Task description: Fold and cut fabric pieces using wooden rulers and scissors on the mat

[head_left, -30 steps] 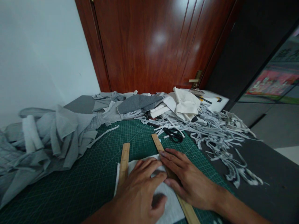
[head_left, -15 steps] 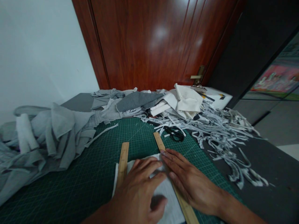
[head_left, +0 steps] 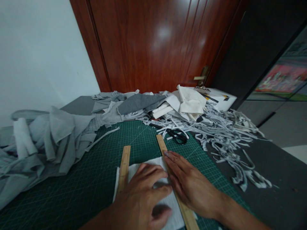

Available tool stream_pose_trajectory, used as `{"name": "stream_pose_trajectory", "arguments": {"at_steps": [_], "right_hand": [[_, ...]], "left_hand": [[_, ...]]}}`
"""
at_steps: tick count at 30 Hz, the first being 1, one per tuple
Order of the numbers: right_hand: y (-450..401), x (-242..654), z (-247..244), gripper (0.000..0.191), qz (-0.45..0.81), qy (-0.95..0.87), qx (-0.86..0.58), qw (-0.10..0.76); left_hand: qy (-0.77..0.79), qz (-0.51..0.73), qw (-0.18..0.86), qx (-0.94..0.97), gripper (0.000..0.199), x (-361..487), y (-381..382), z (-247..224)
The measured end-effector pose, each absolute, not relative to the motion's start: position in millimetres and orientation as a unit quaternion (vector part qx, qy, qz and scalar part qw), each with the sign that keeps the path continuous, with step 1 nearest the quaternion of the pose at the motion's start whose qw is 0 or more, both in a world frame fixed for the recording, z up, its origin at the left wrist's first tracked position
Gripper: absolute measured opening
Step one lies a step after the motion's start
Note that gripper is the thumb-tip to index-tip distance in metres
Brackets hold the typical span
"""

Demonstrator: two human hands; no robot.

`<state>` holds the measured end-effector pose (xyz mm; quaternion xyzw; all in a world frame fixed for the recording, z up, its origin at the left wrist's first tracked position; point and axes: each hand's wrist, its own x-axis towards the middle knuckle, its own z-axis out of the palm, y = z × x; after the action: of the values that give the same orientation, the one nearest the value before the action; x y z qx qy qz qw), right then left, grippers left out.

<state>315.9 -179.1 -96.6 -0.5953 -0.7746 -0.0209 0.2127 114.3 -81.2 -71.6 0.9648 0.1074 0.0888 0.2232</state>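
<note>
A pale grey-white piece of cloth [head_left: 176, 209] lies on the green cutting mat [head_left: 72, 195] in front of me. Two wooden rulers rest on it lengthwise, the left ruler [head_left: 124, 169] near its left edge and the right ruler [head_left: 185, 212] along its right side. My left hand [head_left: 141, 195] is over the cloth between the rulers, fingers bent and apart, gripping nothing. Flat along the right ruler lies my right hand [head_left: 192, 182], its fingers stretched out and pressing on the wood. A sliver of cloth shows beyond this ruler's lower right edge.
Black-handled scissors [head_left: 178, 135] lie past the right ruler. Heaped grey fabric [head_left: 59, 134] covers the left side. More folded cloth [head_left: 141, 103] and a white box [head_left: 224, 97] stand at the back. Cut fabric strips [head_left: 223, 127] spread over the right side.
The view has shifted slightly. The lower end of the right ruler has moved a little left with my right hand, showing a sliver of cloth beyond it. My left hand keeps its place on the cloth.
</note>
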Motion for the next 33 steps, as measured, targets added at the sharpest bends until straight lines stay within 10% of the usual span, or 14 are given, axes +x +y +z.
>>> {"name": "stream_pose_trajectory", "arguments": {"at_steps": [33], "right_hand": [[-178.5, 311.5, -99.0, 0.054, -0.014, -0.773, -0.601, 0.204]], "left_hand": [[0.112, 0.095, 0.238, 0.960, 0.029, 112.6, -80.5, -73.0]]}}
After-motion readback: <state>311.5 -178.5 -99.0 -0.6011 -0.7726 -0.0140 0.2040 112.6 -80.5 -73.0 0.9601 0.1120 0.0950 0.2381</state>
